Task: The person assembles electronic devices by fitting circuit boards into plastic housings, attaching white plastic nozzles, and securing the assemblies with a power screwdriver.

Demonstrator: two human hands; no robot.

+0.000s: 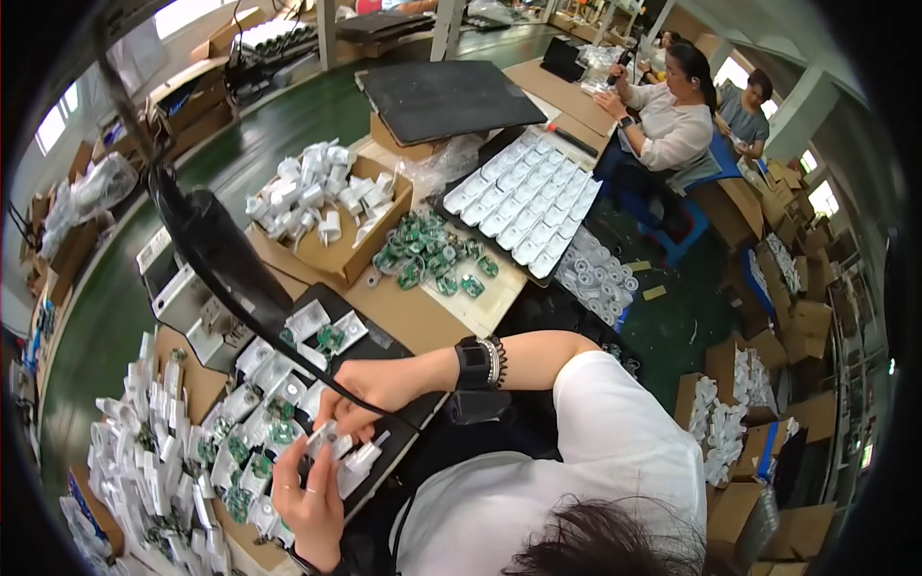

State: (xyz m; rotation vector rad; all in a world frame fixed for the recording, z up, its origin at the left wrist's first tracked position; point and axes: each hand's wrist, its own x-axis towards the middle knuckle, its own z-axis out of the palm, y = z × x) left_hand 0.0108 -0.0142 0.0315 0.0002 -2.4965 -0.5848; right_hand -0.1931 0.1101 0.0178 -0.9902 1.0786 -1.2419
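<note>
Both my hands meet over a black board [370, 485] at the bench's near edge. My left hand [309, 497] pinches a small whitish plastic part [329, 439] between thumb and fingers. From above it, my right hand [370, 392] closes its fingers on the same part; its fingertips are partly hidden. Just beside the hands, a white plastic housing [360, 466] lies on the board. Left of them are several more open white housings [254, 357], many with green circuit boards [281, 408] in or on them.
A large heap of white housings [144, 461] covers the left side. Beyond my hands are a pile of green circuit boards [427, 248], a cardboard box [370, 245] of white parts and a tray [523, 197] of white shells. A black cable [288, 350] crosses overhead. Co-workers [672, 120] sit far right.
</note>
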